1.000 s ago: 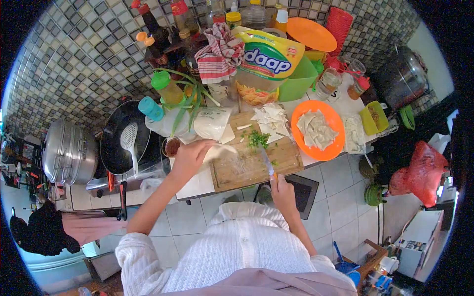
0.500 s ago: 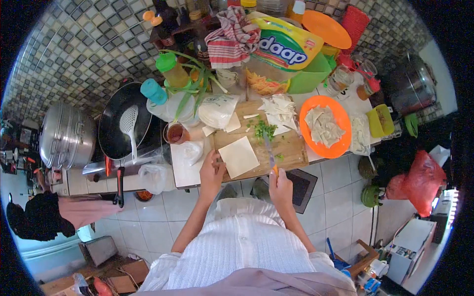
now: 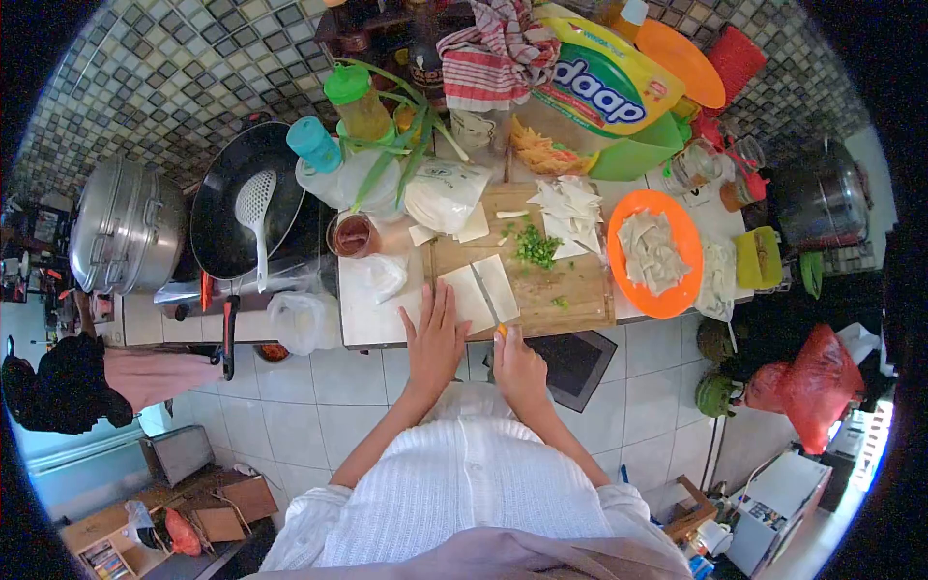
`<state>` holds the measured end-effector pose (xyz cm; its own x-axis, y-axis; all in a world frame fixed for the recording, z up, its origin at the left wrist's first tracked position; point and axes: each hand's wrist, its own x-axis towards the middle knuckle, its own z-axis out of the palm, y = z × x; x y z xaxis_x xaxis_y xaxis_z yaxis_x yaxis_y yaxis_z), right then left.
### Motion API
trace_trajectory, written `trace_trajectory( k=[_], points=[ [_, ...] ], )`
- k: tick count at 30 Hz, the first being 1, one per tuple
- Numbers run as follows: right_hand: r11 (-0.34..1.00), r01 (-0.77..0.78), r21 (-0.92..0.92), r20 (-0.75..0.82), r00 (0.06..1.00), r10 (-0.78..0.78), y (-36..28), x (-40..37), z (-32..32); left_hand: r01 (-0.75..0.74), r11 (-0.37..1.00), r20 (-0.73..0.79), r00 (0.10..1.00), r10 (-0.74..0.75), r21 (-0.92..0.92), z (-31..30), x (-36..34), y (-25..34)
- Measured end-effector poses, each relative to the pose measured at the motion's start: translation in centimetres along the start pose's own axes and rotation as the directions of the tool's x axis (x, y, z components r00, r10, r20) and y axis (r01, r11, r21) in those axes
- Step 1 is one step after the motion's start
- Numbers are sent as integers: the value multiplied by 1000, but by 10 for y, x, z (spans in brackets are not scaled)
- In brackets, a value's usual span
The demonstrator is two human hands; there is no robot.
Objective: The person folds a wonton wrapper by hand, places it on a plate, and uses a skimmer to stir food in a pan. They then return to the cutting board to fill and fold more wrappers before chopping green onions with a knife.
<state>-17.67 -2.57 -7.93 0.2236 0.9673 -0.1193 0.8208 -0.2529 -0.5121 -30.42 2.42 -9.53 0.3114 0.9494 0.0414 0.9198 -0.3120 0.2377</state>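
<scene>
1. Orange-handled knife (image 3: pixel 486 295) is in the right hand (image 3: pixel 517 367), at the near edge of the table (image 3: pixel 372 324). The fingers are closed firmly around the handle, and the blade points away from the body.
2. Left hand (image 3: pixel 435 336) lies flat just beside the blade. Its fingers (image 3: pixel 442 300) are spread, and the tips press on the left part of the dough sheet (image 3: pixel 503 285).
3. That pale square sheet is on the near left part of the wooden cutting board (image 3: pixel 570 290). The blade lies across its middle, so one half shows on each side.
4. I think a clean cut here needs the sheet to be flat. Press with the spread fingers, but hold the tips a little away from the blade, better curled back.
5. Thin dough probably drags and wrinkles. One long draw of the blade toward the body seems safer than pushing straight down.
6. Farther on the board is chopped green onion (image 3: pixel 535 246), and behind it a heap of cut dough pieces (image 3: pixel 570 206). In my judgement the sheet should not touch the onion, so that it does not become wet.
7. On the right an orange plate (image 3: pixel 662 307) holds more pieces. At the far left is a black wok (image 3: pixel 217 222) with a white slotted spoon in it.
</scene>
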Motion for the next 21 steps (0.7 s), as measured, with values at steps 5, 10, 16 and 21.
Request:
trace_trajectory(
  k=[5, 10, 16, 21],
  points=[
    [1000, -11, 27, 30, 999, 10, 2, 0, 6, 82, 986, -38, 995, -88, -146, -3, 1, -15],
    [997, -50, -65, 87, 995, 56, -4, 3, 5, 72, 935, -111, 987, -118, -346, -15, 0, -21],
    [998, -37, -55, 42, 998, 39, -6, 4, 6, 44, 949, -81, 994, -73, -312, -11, 9, -7],
    [996, -45, -76, 91, 995, 51, -10, 6, 2, -36, 995, -125, 992, 24, -92, 8, 25, 11]
  ],
)
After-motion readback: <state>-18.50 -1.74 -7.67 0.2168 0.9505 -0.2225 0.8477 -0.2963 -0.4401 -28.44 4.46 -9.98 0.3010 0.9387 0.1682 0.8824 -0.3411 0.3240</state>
